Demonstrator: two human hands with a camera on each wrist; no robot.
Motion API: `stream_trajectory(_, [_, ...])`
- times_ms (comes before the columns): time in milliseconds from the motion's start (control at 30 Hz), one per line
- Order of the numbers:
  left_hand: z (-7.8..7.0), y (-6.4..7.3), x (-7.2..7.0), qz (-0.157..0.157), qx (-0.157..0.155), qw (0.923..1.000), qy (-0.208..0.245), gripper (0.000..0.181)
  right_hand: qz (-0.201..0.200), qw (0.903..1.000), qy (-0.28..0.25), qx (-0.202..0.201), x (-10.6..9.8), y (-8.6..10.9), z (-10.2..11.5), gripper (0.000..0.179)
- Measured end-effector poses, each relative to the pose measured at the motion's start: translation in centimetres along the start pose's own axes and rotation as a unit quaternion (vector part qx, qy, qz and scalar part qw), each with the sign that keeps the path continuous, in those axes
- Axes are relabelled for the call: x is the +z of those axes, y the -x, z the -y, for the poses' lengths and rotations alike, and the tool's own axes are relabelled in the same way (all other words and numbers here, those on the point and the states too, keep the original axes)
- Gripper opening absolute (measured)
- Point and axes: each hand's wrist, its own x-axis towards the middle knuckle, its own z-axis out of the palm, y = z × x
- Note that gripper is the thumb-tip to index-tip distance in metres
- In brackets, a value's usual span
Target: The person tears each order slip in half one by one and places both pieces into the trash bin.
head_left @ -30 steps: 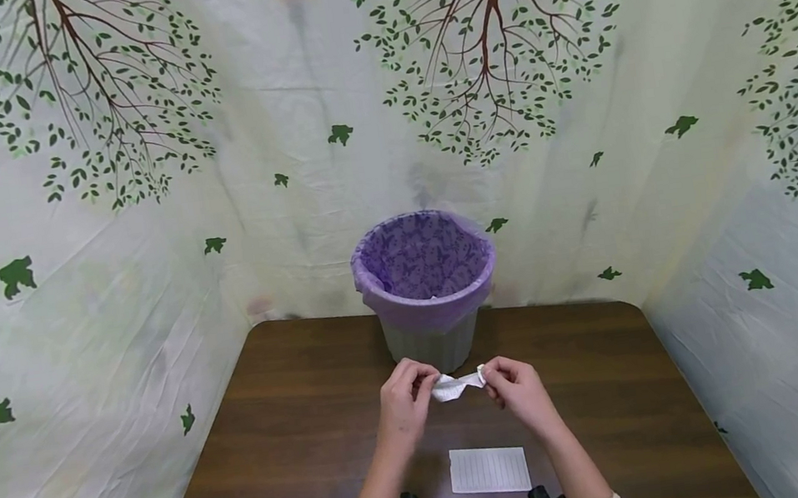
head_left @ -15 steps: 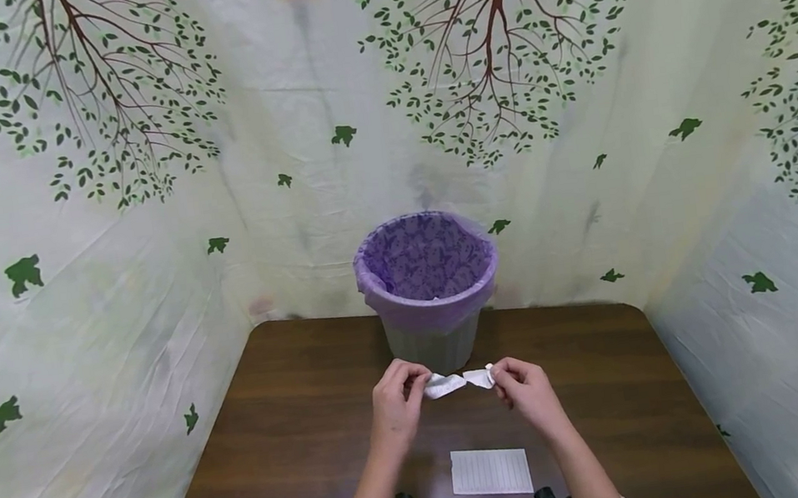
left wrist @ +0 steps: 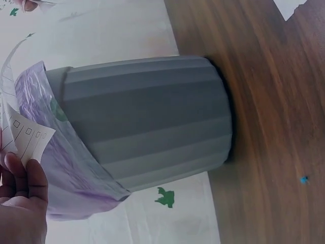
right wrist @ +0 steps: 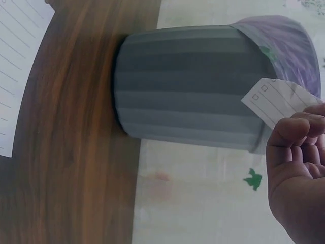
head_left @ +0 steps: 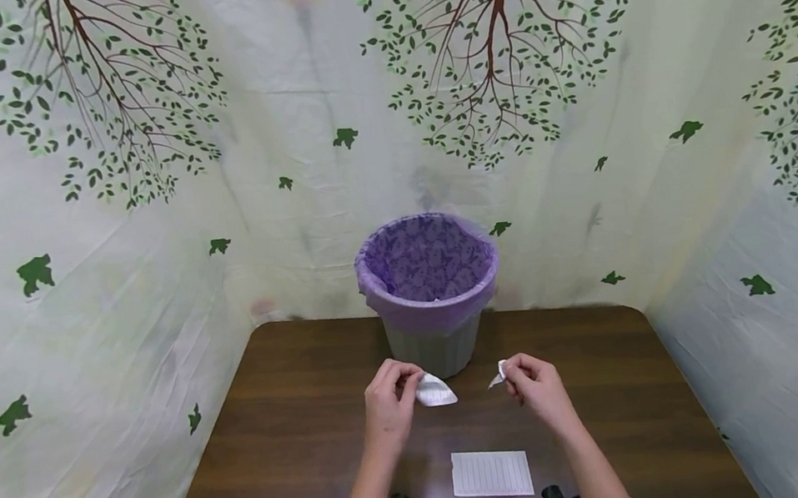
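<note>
In the head view my left hand (head_left: 389,406) pinches a torn piece of lined paper (head_left: 436,390) between thumb and fingers. To its right, my right hand (head_left: 537,389) pinches a smaller torn paper scrap (head_left: 499,374). A gap separates the two pieces. Printed lines and small checkbox squares show on the left paper piece (left wrist: 33,134) in the left wrist view and on the right scrap (right wrist: 277,99) in the right wrist view. Both hands are just in front of a grey trash can (head_left: 436,345) with a purple liner (head_left: 431,308) folded over its rim.
A lined paper sheet (head_left: 491,473) lies flat on the brown wooden table (head_left: 304,446), between the forearms. The trash can stands at the table's back edge. Behind it hangs a pale curtain (head_left: 294,254) printed with trees and leaves. A tiny blue speck (left wrist: 304,180) is on the table.
The strip of paper between my hands has torn into two pieces. My left hand has moved left and my right hand right, each keeping its own piece.
</note>
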Motion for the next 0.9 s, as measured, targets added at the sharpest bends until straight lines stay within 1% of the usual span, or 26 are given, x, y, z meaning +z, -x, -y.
stream_trajectory(167, [-0.2, -0.5, -0.1, -0.007, 0.024, 0.9997, 0.0, 0.004, -0.003, 0.9999, -0.005, -0.01, 0.2, -0.1, 0.5, 0.022])
stream_trajectory(333, [-0.9, -1.9, -0.3, -0.015, 0.048, 0.9988, 0.001, 0.006, -0.006, 0.9996, -0.012, -0.024, 0.4, -0.6, 1.8, 0.023])
stream_trajectory(500, [-1.9, -3.8, -0.4, -0.021, 0.066, 0.9976, -0.002, 0.008, -0.003, 0.9984, -0.016, -0.054, 0.7, -1.7, 3.5, 0.022])
stream_trajectory(667, [-2.7, -6.3, -0.3, -0.024, 0.089, 0.9957, -0.001, 0.003, 0.0, 0.9954, -0.018, -0.095, 1.1, -3.1, 5.7, 0.021])
stream_trajectory(767, [-3.1, -7.7, -0.2, -0.021, 0.1, 0.9948, -0.004, 0.006, 0.005, 0.9929, -0.02, -0.117, 1.3, -4.1, 6.9, 0.022])
stream_trajectory(900, [-3.4, -9.4, 0.2, -0.023, 0.106, 0.9941, -0.006, 0.008, 0.015, 0.991, -0.028, -0.13, 1.6, -5.2, 8.4, 0.025])
